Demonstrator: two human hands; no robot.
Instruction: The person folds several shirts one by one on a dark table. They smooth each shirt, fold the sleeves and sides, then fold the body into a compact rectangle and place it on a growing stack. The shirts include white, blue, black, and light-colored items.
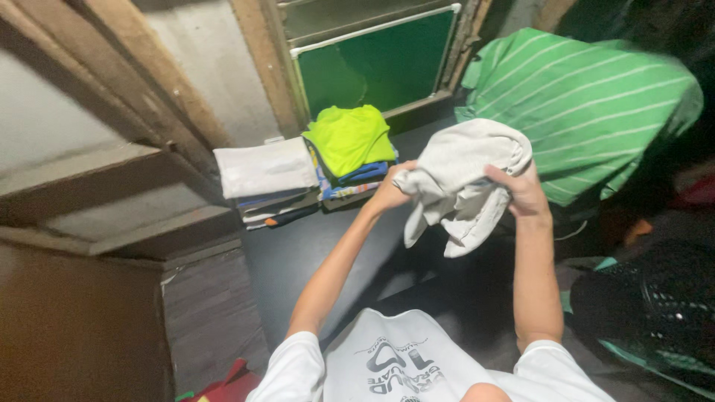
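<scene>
Both my hands hold a crumpled off-white garment (pixel 462 175) up in front of me, above a dark table (pixel 298 253). My left hand (pixel 391 190) grips its left side, mostly hidden behind the cloth. My right hand (pixel 518 190) clutches its right side, fingers closed into the fabric. Loose ends of the garment hang down between my forearms.
Two stacks of folded clothes sit at the table's far edge: one topped by a white piece (pixel 264 167), one by a neon yellow piece (pixel 350 138). A green striped shirt (pixel 588 104) lies heaped to the right. A green board (pixel 380 63) leans on the wall. A dark basket (pixel 655 305) stands lower right.
</scene>
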